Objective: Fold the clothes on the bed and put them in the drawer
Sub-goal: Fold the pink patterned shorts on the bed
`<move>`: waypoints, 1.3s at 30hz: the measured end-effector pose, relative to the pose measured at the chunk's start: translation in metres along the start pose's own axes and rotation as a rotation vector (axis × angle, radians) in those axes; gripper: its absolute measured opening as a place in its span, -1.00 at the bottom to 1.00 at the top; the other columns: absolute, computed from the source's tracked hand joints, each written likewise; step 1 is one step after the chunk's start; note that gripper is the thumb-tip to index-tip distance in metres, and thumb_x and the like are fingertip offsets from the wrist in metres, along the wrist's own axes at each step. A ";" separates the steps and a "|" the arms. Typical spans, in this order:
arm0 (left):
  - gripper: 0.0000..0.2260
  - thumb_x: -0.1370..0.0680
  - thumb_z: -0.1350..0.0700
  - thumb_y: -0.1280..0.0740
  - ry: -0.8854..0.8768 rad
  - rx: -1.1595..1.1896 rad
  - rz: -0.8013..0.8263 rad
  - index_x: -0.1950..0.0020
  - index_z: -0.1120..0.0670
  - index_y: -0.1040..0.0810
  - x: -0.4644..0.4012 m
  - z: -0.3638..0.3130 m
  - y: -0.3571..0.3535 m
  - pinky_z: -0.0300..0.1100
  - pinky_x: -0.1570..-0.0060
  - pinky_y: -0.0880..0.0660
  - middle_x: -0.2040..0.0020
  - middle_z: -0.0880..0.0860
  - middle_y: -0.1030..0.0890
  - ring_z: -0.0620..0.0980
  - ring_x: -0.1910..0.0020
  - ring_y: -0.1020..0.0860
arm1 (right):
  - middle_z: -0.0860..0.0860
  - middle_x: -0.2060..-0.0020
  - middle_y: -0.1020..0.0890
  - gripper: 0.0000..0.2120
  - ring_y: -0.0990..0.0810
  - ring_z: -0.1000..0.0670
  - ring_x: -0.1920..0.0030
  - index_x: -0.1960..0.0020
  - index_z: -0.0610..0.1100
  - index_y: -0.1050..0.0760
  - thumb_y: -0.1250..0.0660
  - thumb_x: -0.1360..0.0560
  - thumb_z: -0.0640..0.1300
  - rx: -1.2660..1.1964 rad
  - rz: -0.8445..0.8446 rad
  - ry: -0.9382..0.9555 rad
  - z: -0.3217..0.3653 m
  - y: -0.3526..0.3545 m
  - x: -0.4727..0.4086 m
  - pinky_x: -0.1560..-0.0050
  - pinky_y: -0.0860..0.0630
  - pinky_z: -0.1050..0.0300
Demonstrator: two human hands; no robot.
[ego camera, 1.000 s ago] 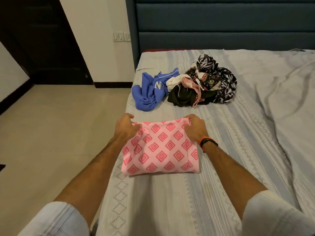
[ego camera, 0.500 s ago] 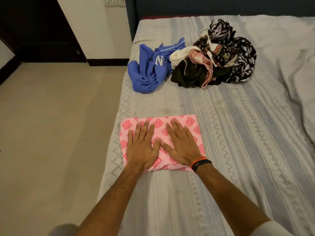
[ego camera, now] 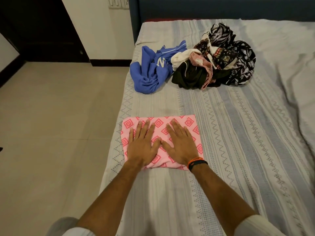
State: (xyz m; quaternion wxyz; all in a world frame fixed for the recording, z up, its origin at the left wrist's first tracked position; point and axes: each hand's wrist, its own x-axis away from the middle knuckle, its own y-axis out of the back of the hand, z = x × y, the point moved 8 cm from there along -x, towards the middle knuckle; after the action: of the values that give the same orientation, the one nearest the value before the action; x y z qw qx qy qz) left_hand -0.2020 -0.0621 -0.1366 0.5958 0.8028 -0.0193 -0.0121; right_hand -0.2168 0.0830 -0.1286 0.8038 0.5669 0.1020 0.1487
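Both palms hide the middle of a folded pink patterned cloth [ego camera: 160,132] lying near the left edge of the bed [ego camera: 238,150], centre of frame. The left hand [ego camera: 141,143] and right hand [ego camera: 181,144] press flat on it, fingers straight and slightly spread, thumbs nearly touching. Upper centre, a blue garment [ego camera: 150,70] sits beside a tangled clothes pile [ego camera: 216,58] whose separate pieces are hard to tell apart. A second ago the hands gripped the cloth's far corners; half a second ago they already lay flat.
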 end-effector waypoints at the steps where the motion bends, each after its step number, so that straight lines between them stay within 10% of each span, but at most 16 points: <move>1: -0.31 -0.53 -0.33 0.19 0.010 0.056 0.026 -0.61 -0.08 -0.08 0.000 0.000 0.002 0.07 -0.54 0.25 -0.63 -0.06 0.04 -0.04 -0.60 0.15 | -0.08 -0.58 -0.15 -0.22 -0.07 -0.05 -0.58 -0.57 -0.12 -0.19 0.09 -0.53 0.34 -0.065 -0.006 -0.025 0.000 0.005 0.003 -0.56 0.09 -0.02; 9: -0.25 -0.46 -0.12 -0.46 0.574 0.389 -0.230 -0.49 0.22 -0.25 0.053 0.021 0.048 0.14 -0.45 -0.18 -0.48 0.26 -0.22 0.25 -0.46 -0.20 | -0.19 -0.31 -0.47 -0.38 -0.40 -0.20 -0.31 -0.43 -0.25 -0.36 -0.42 -0.47 0.00 -0.273 -0.309 -0.467 -0.039 0.053 0.049 -0.36 -0.30 -0.11; 16: -0.37 -0.35 -0.10 -0.58 0.833 0.796 -0.111 -0.20 0.18 -0.37 0.055 0.028 0.038 0.00 -0.12 -0.55 -0.21 0.16 -0.51 0.16 -0.21 -0.51 | -0.13 -0.07 -0.58 -0.56 -0.57 -0.13 -0.06 -0.12 -0.20 -0.50 -0.53 -0.39 0.01 -0.613 -0.151 -0.693 -0.053 0.041 0.050 -0.01 -0.50 0.09; 25: -0.79 -0.48 0.17 -0.48 0.810 1.217 0.072 -0.10 0.05 -0.61 0.037 0.019 0.026 0.11 0.05 -0.64 0.01 0.09 -0.71 0.11 0.07 -0.69 | 0.06 0.01 -0.68 -0.75 -0.66 -0.02 0.01 -0.06 0.08 -0.51 -0.48 -0.45 0.06 -0.882 -0.030 -0.625 -0.047 0.028 0.033 -0.13 -0.59 -0.01; 39: -0.62 -0.55 0.25 -0.38 0.456 1.333 0.139 -0.34 0.03 -0.46 0.040 -0.121 0.067 -0.01 0.07 -0.62 -0.15 0.05 -0.64 0.05 -0.04 -0.64 | -0.01 -0.11 -0.67 -0.68 -0.68 -0.05 -0.05 -0.30 -0.06 -0.51 -0.37 -0.55 -0.18 -1.032 -0.303 -0.545 -0.120 0.145 0.118 -0.14 -0.60 -0.16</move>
State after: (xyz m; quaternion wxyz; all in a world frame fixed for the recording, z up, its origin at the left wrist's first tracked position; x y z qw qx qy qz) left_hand -0.1579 0.0320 -0.0371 -0.0340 0.9760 0.0515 0.2088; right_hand -0.1641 0.2762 -0.0315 0.9846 0.1005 -0.1133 -0.0877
